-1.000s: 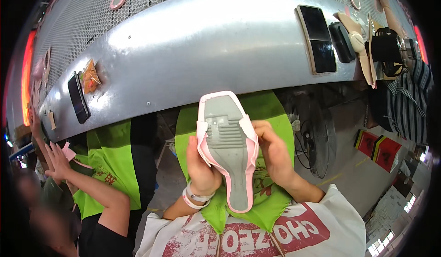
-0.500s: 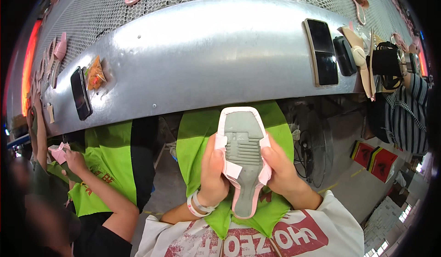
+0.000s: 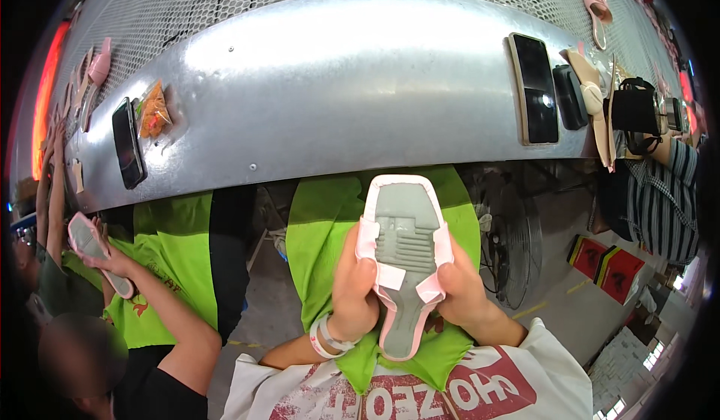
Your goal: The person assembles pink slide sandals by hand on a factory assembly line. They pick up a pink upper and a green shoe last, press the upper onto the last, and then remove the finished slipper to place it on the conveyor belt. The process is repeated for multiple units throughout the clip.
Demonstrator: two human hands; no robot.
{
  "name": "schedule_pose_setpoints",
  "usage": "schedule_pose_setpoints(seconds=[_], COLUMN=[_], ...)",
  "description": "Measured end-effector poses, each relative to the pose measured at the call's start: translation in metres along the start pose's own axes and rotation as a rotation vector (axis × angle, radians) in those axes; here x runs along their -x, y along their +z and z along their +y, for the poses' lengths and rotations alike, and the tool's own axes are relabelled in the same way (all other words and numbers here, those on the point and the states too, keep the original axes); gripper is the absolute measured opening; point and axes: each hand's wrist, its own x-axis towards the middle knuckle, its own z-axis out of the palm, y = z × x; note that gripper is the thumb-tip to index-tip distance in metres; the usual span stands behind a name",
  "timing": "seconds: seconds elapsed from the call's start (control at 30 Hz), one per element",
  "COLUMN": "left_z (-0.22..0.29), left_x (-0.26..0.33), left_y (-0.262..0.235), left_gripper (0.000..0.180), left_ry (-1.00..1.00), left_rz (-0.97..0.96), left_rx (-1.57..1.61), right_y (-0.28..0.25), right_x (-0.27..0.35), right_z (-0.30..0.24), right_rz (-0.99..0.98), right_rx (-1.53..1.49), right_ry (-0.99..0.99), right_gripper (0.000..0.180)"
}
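Two bare hands clasp a pink open-toed sandal with a grey ribbed sole (image 3: 402,259), held sole-up over a bright green cloth apron (image 3: 322,225) on the person's lap, just below the edge of a long curved sheet-metal workbench (image 3: 337,82); the left hand (image 3: 352,289), with a pale bracelet at the wrist, is closed round the sandal's left edge, thumb pressed on a folded pink strap end; the right hand (image 3: 463,291) is closed round the right edge in the same manner, thumb on the opposite strap end; the sandal's broad squared toe points toward the bench, its narrow heel toward the person's chest. On the bench lie a black phone (image 3: 127,150) beside a small clear packet of orange pieces (image 3: 154,109) at the left, and a larger black phone (image 3: 535,90) at the right; to the left a neighbouring person in a green apron holds another pink sandal (image 3: 96,251); a black floor fan (image 3: 517,247) stands under the bench at the right.
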Motion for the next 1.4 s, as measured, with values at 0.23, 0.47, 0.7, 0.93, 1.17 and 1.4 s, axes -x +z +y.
schedule_pose_setpoints(seconds=[0.23, 0.47, 0.7, 0.93, 1.17, 1.4], left_z=[-0.009, -0.015, -0.015, -0.018, -0.015, -0.02], left_x=[0.006, 0.006, 0.008, 0.005, 0.005, 0.009], left_y=[-0.001, -0.016, -0.017, -0.032, -0.027, -0.031], left_gripper=[0.058, 0.066, 0.073, 0.076, 0.083, 0.092], left_ry=[0.151, 0.098, 0.162, 0.084, 0.087, 0.103], left_rz=[0.045, -0.074, -0.059, -0.173, -0.181, -0.175], left_rx=[-0.367, -0.165, -0.343, -0.222, -0.306, -0.383], right_y=[-0.001, -0.017, -0.009, -0.029, -0.03, -0.037], right_x=[0.005, 0.001, -0.001, 0.0, 0.005, 0.006], right_z=[0.007, 0.012, 0.009, 0.002, -0.001, -0.002], right_rz=[0.029, -0.122, -0.109, -0.25, -0.203, -0.264], right_rx=[0.355, 0.161, 0.363, 0.298, 0.326, 0.376], right_ry=[-0.092, -0.084, -0.139, -0.068, -0.068, -0.077], right_gripper=[0.065, 0.069, 0.074, 0.082, 0.085, 0.088])
